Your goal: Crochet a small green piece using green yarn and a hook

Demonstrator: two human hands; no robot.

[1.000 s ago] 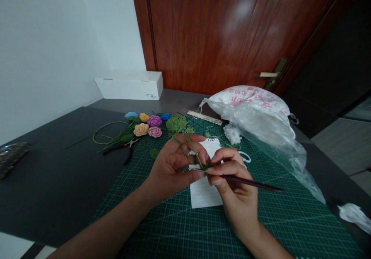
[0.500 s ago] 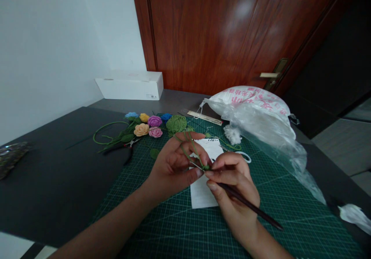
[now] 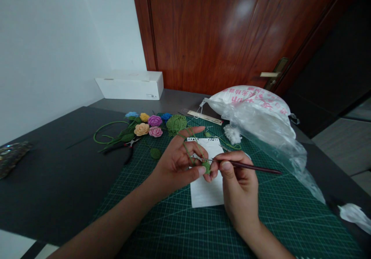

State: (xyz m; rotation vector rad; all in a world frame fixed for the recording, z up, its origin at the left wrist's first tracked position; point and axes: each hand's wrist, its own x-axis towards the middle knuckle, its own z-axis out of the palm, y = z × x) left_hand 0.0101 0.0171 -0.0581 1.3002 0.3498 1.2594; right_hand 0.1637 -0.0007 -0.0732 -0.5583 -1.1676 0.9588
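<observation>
Yarn piece (image 3: 206,168) half hidden in left hand (image 3: 177,165), hook (image 3: 252,168) in right hand (image 3: 240,187)

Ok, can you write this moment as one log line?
left hand: pinches green crochet piece, yarn looped over it | right hand: holds crochet hook at piece | beneath: notepad on cutting mat

Right hand (image 3: 240,189) has bare cutting mat (image 3: 290,220) rightward, plastic bag (image 3: 261,114) beyond.
</observation>
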